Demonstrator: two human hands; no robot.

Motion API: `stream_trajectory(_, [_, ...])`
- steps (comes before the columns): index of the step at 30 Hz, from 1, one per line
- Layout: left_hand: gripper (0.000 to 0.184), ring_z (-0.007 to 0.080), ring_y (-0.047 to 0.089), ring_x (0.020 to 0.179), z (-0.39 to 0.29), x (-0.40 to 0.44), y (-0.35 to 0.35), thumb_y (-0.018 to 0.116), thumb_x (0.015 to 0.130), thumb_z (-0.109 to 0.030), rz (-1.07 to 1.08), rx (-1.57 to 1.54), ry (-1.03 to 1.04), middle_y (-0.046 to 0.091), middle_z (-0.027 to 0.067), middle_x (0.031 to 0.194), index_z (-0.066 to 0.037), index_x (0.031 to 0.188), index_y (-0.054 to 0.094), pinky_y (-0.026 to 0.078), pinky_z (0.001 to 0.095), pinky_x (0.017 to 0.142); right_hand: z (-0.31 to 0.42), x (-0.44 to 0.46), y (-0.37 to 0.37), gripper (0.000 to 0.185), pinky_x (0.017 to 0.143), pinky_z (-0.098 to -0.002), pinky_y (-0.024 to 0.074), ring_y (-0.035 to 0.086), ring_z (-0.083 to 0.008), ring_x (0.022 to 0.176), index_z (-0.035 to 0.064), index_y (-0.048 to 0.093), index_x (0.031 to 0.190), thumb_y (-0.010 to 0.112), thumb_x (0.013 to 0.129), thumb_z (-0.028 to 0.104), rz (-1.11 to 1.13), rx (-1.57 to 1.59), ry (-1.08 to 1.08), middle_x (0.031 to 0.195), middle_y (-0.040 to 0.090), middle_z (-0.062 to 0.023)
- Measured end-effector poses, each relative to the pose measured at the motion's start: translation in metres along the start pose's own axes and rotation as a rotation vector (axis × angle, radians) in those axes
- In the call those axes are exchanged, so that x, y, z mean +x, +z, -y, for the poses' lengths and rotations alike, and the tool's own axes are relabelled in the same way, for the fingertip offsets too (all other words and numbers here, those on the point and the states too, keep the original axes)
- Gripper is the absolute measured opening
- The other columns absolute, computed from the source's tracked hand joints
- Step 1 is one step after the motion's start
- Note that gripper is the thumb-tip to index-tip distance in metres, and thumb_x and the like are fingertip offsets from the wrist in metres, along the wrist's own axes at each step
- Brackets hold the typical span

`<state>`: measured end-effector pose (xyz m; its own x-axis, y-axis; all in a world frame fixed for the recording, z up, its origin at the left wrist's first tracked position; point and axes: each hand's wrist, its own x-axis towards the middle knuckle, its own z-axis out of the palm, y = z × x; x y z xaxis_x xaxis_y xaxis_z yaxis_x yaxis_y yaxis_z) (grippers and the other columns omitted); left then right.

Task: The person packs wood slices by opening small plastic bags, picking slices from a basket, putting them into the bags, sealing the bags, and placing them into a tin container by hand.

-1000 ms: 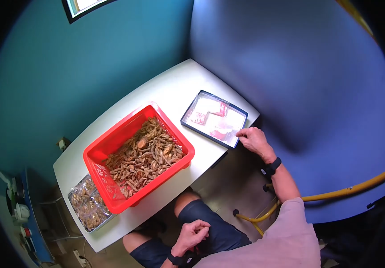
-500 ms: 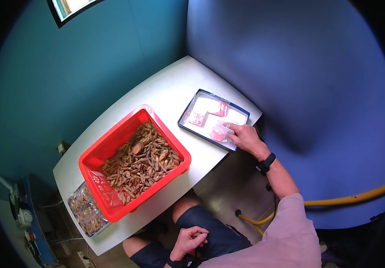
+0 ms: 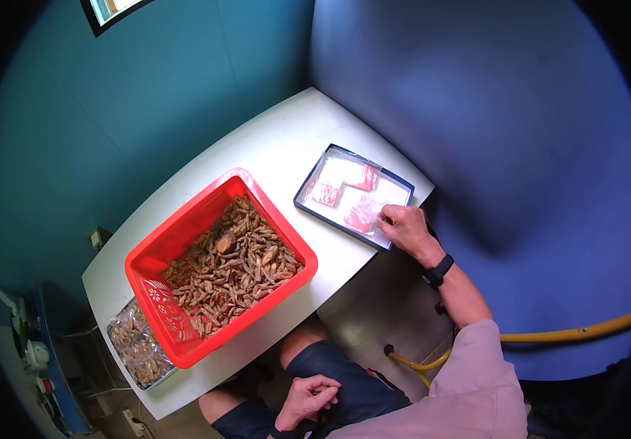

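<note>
My right hand (image 3: 406, 231), with a dark band at the wrist, reaches over the near right edge of a shallow dark-rimmed tray (image 3: 325, 213). Its thumb and fingers are pinched on a small clear plastic bag (image 3: 363, 214) with pink-red markings. Two other stacks of such bags lie in the tray, a left stack (image 3: 325, 193) and a back stack (image 3: 363, 178). On my thigh rests my left hand (image 3: 309, 399), its fingers curled together and nothing visible in them. A red plastic basket (image 3: 281, 219) full of brown, dried root-like pieces (image 3: 235, 271) stands left of the tray.
Filled clear bags of brown pieces (image 3: 140, 344) lie in a flat tray at the left end of the white table (image 3: 257, 146). A teal wall and a blue panel (image 3: 520, 146) border the table. A yellow tube (image 3: 571, 332) runs at the right.
My right fingers have drawn in against the bag and shifted slightly right. The left hand stays on my thigh. The whole view has moved a little.
</note>
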<state>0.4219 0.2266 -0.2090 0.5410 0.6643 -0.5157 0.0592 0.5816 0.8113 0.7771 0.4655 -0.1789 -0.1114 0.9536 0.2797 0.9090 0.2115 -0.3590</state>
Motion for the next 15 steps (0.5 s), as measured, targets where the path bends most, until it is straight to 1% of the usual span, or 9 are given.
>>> stream_trajectory(5, [0.013,0.0074,0.067,0.062,0.004,0.001,-0.002,0.069,0.093,-0.008,0.005,-0.026,0.010,0.074,0.0059,0.075,0.001,0.101,0.074,0.053,0.0211,0.057,0.004,-0.006,-0.014,0.016,0.064,-0.0424,0.0535,0.068,-0.0327,0.070,0.0059,0.073,0.083,0.071,0.085,0.021,0.044,-0.030,0.029,0.076,0.069,-0.0131])
stream_trajectory(7, [0.013,0.0073,0.067,0.062,0.004,-0.001,-0.001,0.069,0.093,-0.008,0.003,-0.038,0.023,0.074,0.0057,0.075,0.001,0.101,0.074,0.053,0.0208,0.057,0.004,-0.013,-0.017,0.017,0.065,-0.0420,0.0536,0.068,-0.0323,0.072,0.0049,0.074,0.084,0.070,0.087,0.021,-0.037,0.062,0.021,0.079,0.070,-0.0131])
stream_trajectory(8, [0.013,0.0073,0.067,0.061,0.001,-0.001,-0.001,0.069,0.093,-0.009,-0.004,-0.024,0.008,0.074,0.0056,0.075,0.001,0.101,0.074,0.052,0.0204,0.056,0.006,-0.017,-0.022,0.017,0.065,-0.0420,0.0536,0.068,-0.0323,0.072,0.0049,0.074,0.084,0.070,0.087,0.021,-0.041,0.060,0.018,0.079,0.070,-0.0131])
stream_trajectory(10, [0.014,0.0073,0.067,0.061,-0.003,-0.002,0.000,0.069,0.093,-0.010,-0.012,-0.008,0.003,0.074,0.0056,0.075,0.001,0.101,0.074,0.051,0.0201,0.056,0.011,-0.025,-0.032,0.019,0.065,-0.0421,0.0522,0.068,-0.0325,0.072,0.0034,0.074,0.085,0.069,0.088,0.021,-0.108,0.169,0.100,0.079,0.069,-0.0147])
stream_trajectory(11, [0.014,0.0072,0.066,0.061,-0.003,-0.003,0.000,0.069,0.093,-0.010,-0.020,-0.024,-0.001,0.074,0.0055,0.075,0.001,0.102,0.073,0.050,0.0199,0.055,0.014,-0.030,-0.037,0.019,0.065,-0.0421,0.0522,0.068,-0.0325,0.072,0.0034,0.074,0.085,0.069,0.088,0.021,-0.116,0.165,0.096,0.079,0.069,-0.0147])
stream_trajectory(12, [0.015,0.0071,0.066,0.061,-0.004,-0.004,0.000,0.070,0.093,-0.011,-0.027,-0.042,-0.005,0.074,0.0054,0.075,0.001,0.103,0.073,0.050,0.0196,0.055,0.017,-0.036,-0.043,0.018,0.062,-0.0391,0.0502,0.066,-0.0281,0.068,0.0021,0.074,0.085,0.070,0.087,0.019,-0.136,0.251,0.097,0.076,0.068,-0.0133])
stream_trajectory(13, [0.016,0.0076,0.066,0.063,-0.006,-0.005,0.001,0.069,0.093,-0.010,-0.022,-0.056,-0.019,0.073,0.0056,0.078,0.001,0.104,0.072,0.051,0.0206,0.058,0.021,-0.041,-0.049,0.017,0.060,-0.0362,0.0482,0.064,-0.0238,0.063,0.0009,0.074,0.085,0.071,0.086,0.017,-0.156,0.337,0.097,0.073,0.066,-0.0119])
stream_trajectory(14, [0.016,0.0076,0.066,0.063,-0.008,-0.006,0.002,0.069,0.093,-0.010,-0.021,-0.055,-0.011,0.073,0.0056,0.078,0.001,0.104,0.072,0.051,0.0206,0.058,0.033,-0.046,-0.062,0.017,0.060,-0.0362,0.0482,0.064,-0.0238,0.063,0.0009,0.074,0.085,0.071,0.086,0.017,-0.162,0.334,0.091,0.073,0.066,-0.0119])
stream_trajectory(15, [0.017,0.0078,0.066,0.065,-0.012,-0.008,0.004,0.068,0.093,-0.010,-0.044,-0.002,0.029,0.073,0.0050,0.079,0.002,0.105,0.072,0.052,0.0217,0.060,0.047,-0.052,-0.077,0.015,0.059,-0.0328,0.0456,0.060,-0.0181,0.062,-0.0004,0.073,0.084,0.071,0.085,0.015,-0.056,0.447,0.138,0.071,0.062,-0.0091])
